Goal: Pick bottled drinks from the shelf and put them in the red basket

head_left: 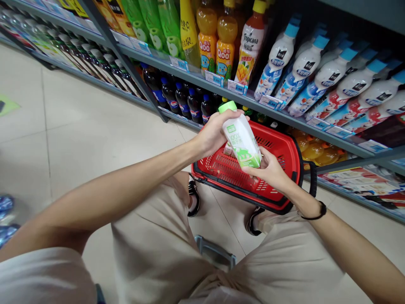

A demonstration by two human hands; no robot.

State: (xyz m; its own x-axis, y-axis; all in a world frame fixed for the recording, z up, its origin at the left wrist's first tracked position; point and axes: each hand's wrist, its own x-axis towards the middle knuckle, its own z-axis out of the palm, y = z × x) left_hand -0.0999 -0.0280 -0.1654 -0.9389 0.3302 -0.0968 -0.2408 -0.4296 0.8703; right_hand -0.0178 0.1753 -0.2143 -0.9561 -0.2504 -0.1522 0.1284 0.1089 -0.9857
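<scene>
A white drink carton (241,139) with green print and a green cap is tilted above a red shopping basket (284,152) on the floor. My left hand (212,134) is wrapped round the carton's upper part near the cap. My right hand (270,169) grips its bottom end from below. A black band circles my right wrist. Another small item lies partly hidden in the basket behind the carton.
Store shelves (221,90) run along the right with orange juice bottles (218,38), white blue-capped bottles (319,71) and dark cola bottles (182,99) lower down. My knees in beige shorts fill the foreground. Pale tiled floor (79,126) stretches to the left.
</scene>
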